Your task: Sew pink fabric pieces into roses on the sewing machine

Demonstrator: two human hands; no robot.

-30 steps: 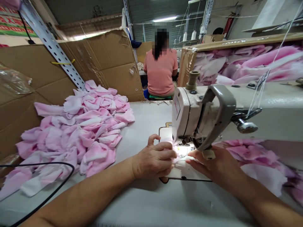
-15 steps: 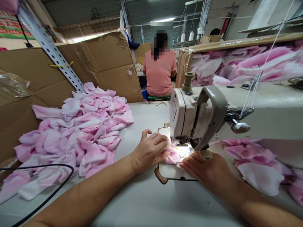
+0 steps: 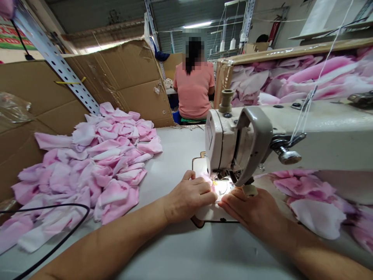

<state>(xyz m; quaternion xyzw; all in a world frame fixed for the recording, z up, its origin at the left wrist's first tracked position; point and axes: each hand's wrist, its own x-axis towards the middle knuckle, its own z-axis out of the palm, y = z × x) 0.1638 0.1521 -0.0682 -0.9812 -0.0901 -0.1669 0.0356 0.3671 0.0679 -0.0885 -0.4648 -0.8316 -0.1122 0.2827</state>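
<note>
Under the fingertips of the left hand [image 3: 189, 198], a pink fabric piece [image 3: 212, 183] runs in beneath the sewing machine [image 3: 223, 146]; fingers press flat, unclenched; the right hand [image 3: 247, 210] lies open just beside it.

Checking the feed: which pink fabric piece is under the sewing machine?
The small pink fabric piece between the left hand and right hand, beneath the cream sewing machine head; the others lie apart in the left pink heap and right pink heap.

Pale sewing table [image 3: 177, 252], heaped pink fabric pieces [image 3: 87, 163], sewing machine [image 3: 233, 144]
</note>
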